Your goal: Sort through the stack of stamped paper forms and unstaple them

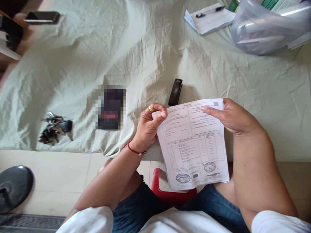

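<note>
Paper's direction: the printed document (191,145) stands with its long axis running from top to bottom of the frame, its foot leaning slightly right; the heading "Original" is at the upper end, and the print reads upright to the wearer.
Paper's place: centre to lower right of the frame, its lower part past the cloth's edge and above the person's lap.
Paper's look: white, rectangular, gently bowed, with a ruled table of small dark type, a square code at upper right, two oval stamps near the foot and a barcode below the right one.
Left hand: the left hand (151,124) pinches the upper left corner, thumb on top, fingers curled; it wears a gold-coloured ring (150,109) and, at the wrist, a red cord bracelet (134,149) with beads.
Right hand: the right hand (233,116) grips the upper right edge, thumb laid flat across the print.
Stapler: a glossy black stapler (175,92), narrow and oblong, lies just beyond the paper's top edge, tilted.
Cloth: pale grey-green fabric (141,48), softly creased, covers the table.
Left of frame: a jumbled bunch of metal keys (57,126) beside a dark rectangle (110,110), pixelated.
Upper right: a pen (210,13) on a stack of paper (216,22), near a translucent plastic bag (262,32).
Below: red stool (167,195), smooth-edged.
</note>
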The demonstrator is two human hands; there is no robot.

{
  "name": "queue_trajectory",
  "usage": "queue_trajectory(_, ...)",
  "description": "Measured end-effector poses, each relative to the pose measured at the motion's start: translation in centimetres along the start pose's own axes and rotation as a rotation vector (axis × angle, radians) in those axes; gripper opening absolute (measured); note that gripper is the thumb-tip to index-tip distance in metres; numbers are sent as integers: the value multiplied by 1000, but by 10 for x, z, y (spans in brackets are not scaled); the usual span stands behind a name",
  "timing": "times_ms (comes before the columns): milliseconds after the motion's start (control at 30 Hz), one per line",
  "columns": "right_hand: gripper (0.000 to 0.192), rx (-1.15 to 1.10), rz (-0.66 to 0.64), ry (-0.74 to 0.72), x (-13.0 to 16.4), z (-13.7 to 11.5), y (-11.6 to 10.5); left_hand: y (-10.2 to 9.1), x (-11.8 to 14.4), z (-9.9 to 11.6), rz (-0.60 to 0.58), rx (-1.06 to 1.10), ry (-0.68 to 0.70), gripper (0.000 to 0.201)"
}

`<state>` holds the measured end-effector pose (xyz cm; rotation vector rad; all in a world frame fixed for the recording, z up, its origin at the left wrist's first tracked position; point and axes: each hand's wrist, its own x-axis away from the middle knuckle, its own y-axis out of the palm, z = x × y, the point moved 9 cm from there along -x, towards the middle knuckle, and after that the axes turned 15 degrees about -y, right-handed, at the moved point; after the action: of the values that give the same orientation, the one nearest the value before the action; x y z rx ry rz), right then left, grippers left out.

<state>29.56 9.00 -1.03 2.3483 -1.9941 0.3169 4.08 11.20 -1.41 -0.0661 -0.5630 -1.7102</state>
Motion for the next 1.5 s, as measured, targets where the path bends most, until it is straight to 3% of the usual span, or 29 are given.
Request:
queue_trajectory(167, 36, 6, 13, 53, 2, -3, -2, 3, 0, 4, -84, -4, -2, 58)
queue_trajectory(333, 36, -19, 50, 41, 4, -2, -10, 20, 9, 13, -448, -10, -74, 47)
queue_trajectory(400, 38, -29, 52, 35, 5, -1, -12, 21, 12, 15, -509, -13, -79, 39)
queue_trajectory(800, 39, -9, 79, 51, 5, 9, -18, 8, 9, 18, -340, -33, -66, 23)
queue_trajectory(967, 37, -15, 89, 57, 7, 10, -21, -9, 1, 17, -169, -32, -65, 36)
queue_trajectory(1167, 36, 23, 118, 85, 8, 12, -27, -24, -6, 8, -8, -149, -163, 53)
queue_trajectory(1267, 36, 22, 129, 87, 6, 13, -29, -22, -4, -1, -39, -270, -243, 60)
queue_trajectory(1367, 36, 13, 135, 78, 4, 15, -28, -18, 1, -13, -113, -400, -309, 55)
queue_trajectory(1500, 41, -10, 140, 93, 3, 19, -25, -17, 5, -21, -122, -432, -335, 53)
